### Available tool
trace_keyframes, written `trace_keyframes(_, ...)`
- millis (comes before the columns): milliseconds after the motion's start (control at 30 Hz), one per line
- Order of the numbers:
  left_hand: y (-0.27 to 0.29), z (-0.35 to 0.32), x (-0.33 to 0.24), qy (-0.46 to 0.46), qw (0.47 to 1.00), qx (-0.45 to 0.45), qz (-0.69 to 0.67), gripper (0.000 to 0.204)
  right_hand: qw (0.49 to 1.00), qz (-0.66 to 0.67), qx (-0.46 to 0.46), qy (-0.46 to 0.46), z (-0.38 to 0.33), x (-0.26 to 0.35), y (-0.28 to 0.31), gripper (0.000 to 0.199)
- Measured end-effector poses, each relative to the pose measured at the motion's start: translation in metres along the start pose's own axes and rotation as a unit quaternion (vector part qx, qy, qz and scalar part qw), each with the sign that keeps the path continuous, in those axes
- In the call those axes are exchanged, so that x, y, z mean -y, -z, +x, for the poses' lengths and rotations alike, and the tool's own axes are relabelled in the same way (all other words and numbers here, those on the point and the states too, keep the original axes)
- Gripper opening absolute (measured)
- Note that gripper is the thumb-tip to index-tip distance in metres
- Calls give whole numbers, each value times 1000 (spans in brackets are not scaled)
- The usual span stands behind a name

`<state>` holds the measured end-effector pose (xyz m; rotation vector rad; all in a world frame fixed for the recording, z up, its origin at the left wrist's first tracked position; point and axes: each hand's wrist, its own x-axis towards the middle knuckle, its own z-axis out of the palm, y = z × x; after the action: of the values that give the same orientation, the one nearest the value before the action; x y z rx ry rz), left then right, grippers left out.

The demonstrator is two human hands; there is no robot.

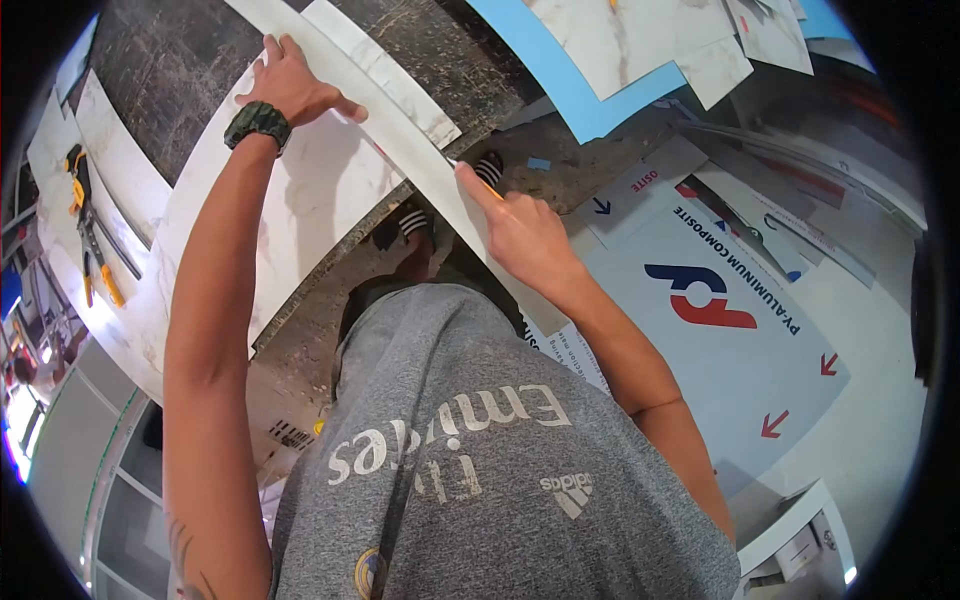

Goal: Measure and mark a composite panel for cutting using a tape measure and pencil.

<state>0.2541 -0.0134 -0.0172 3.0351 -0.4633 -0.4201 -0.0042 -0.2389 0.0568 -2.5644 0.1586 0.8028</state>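
Observation:
My left hand (287, 88) lies open on a long white strip (410, 145), with its fingers spread and the thumb stretched along it. The strip runs diagonally over a white marble-patterned panel (320, 215) and past the table edge. At the strip's right edge, my right hand (525, 235) is closed round a slim orange tool (490, 189). Its pale tip points toward a narrow marble-patterned piece (385, 75) beside the strip; I cannot tell whether it is a pencil or a knife.
Snips (95, 250) with orange handles and a yellow-black tool (75, 178) lie at the left on marble-patterned sheeting. The tabletop (185, 70) is dark and scuffed. A blue sheet (560, 85) and marble-patterned offcuts fill the far right. A large printed panel (740, 370) lies right, below table height.

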Motion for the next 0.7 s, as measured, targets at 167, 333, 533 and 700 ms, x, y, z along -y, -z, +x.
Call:
trace_keyframes(167, -1, 2, 0, 3, 1000, -8, 5, 137, 1000, -22, -6, -1, -16, 1, 7, 67)
trace_keyframes(333, 14, -7, -13, 26, 999, 5, 35, 138, 1000, -3, -24, 9, -4, 6, 34, 67)
trace_keyframes(533, 16, -7, -18, 42, 999, 23, 18, 145, 977, 44, -169, 123, 124, 50, 48, 62)
trace_keyframes(700, 21, -5, -20, 62, 996, 69, -6, 151, 972, 96, -164, 139, 226, 96, 48, 56)
